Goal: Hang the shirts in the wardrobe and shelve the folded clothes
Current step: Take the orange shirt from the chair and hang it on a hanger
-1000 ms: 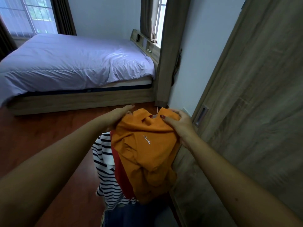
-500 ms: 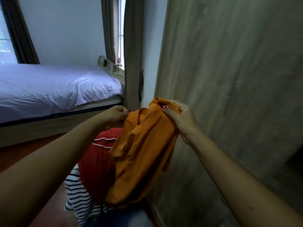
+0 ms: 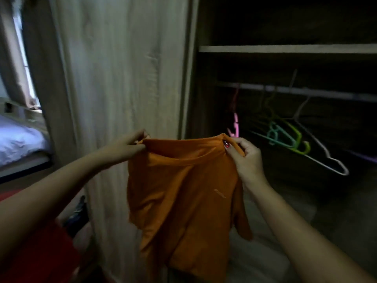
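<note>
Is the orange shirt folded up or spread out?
Spread out. The left hand and right hand pinch the orange shirt at its top corners, and it hangs down open.

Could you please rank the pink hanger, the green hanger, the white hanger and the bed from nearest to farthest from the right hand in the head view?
From the right hand:
1. Pink hanger, just above it on the rail.
2. Green hanger, to its right.
3. White hanger, further right.
4. Bed, far left, beyond the wardrobe door.
</note>
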A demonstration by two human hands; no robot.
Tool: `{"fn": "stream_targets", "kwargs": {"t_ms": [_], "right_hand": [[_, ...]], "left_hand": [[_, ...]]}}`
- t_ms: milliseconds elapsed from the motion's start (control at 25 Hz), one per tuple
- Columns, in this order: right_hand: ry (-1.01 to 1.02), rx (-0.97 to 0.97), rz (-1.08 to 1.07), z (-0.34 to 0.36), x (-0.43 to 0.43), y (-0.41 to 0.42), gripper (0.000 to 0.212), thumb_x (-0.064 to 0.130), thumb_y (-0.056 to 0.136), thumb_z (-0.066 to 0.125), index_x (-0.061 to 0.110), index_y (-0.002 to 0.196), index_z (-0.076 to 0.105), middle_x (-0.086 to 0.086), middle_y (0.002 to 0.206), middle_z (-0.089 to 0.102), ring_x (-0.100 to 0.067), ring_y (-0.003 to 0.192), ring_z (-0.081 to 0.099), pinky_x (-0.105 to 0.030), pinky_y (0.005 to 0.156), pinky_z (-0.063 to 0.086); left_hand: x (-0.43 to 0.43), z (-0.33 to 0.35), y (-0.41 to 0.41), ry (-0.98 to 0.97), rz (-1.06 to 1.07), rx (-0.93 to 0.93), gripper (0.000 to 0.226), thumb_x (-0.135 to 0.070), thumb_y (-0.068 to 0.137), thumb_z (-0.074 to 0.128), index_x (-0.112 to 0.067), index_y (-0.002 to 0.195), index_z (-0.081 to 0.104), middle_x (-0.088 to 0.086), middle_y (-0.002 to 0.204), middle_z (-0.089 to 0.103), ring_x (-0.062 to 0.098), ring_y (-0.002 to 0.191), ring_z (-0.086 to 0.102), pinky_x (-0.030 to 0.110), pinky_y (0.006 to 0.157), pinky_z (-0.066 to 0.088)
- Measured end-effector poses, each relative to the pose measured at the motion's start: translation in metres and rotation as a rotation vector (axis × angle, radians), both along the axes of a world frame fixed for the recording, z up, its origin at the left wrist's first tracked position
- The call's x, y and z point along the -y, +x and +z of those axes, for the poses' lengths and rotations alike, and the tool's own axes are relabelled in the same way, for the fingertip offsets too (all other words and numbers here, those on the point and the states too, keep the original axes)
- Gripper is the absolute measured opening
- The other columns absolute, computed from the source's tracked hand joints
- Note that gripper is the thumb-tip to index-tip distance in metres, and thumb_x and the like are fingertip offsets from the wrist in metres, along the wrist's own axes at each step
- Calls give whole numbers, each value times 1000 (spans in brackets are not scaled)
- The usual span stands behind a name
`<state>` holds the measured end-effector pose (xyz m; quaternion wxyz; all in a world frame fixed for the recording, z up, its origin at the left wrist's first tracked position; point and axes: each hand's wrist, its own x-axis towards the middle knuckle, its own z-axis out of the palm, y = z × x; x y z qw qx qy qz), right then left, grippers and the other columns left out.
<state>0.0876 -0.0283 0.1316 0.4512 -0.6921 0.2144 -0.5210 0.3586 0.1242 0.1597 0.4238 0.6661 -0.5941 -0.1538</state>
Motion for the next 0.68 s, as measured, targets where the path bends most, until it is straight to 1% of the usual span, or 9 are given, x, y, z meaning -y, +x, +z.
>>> {"fn": "stream_targets", "kwargs": {"t_ms": [120,160,200,320,360,400,480,560,680], "right_hand": [[7,-14,-112,3,9,-55,13,23,89,62,17,98,69,-5,91,71,-16,80,69,-31,69,60],[10,-14,-141,6,12,-67,13,23,89,62,17,97,69,-5,90,71,-16,78,70,-31,69,60],[14,-4,-175,9,14,-78,11,23,88,62,18,96,69,-5,90,71,-17,78,70,-32,69,61],[17,12,-258,17,28,-99,8,27,87,64,25,91,70,-2,93,71,-21,85,70,-37,77,60],[27,9,-283,18,34,-105,8,27,87,64,25,91,70,-2,96,70,-22,88,69,-39,80,59],[37,0,-304,19,40,-111,9,28,86,65,24,92,70,-3,98,70,-22,90,69,-40,82,58],[39,-39,-336,18,50,-120,11,29,86,65,21,91,71,-5,97,70,-22,89,68,-40,82,56],[47,-75,-354,16,56,-124,12,30,86,64,20,91,70,-7,94,70,-25,88,68,-41,80,56],[65,-68,-374,11,67,-125,13,29,86,64,19,91,70,-9,91,71,-27,89,68,-41,80,56]], "left_hand": [[35,2,-40,-43,22,233,2,-16,86,53,-16,85,52,2,84,52,17,76,52,28,66,42],[46,3,-52,-67,51,287,6,-12,88,54,-17,85,53,-1,82,54,18,78,54,27,66,43],[56,3,-65,-81,39,240,9,-7,90,55,-16,85,55,-1,81,55,17,77,57,24,66,45],[79,1,-91,63,-162,-400,10,-6,91,54,-9,99,61,6,80,62,12,66,64,22,56,52],[85,0,-98,116,-221,-550,12,-9,91,55,-9,102,61,7,81,62,11,64,65,21,55,52],[91,-1,-102,153,-243,-591,12,-13,91,56,-10,101,62,7,82,62,10,65,64,22,55,52],[102,-2,-113,169,-242,-450,12,-20,88,61,-13,98,62,6,88,64,14,72,65,22,58,53],[111,-2,-118,142,-222,-216,16,-24,86,64,-14,99,63,5,95,66,18,85,67,23,64,52],[116,-2,-108,8,-219,108,11,-19,88,60,-21,99,60,0,101,63,16,97,64,33,77,57]]}}
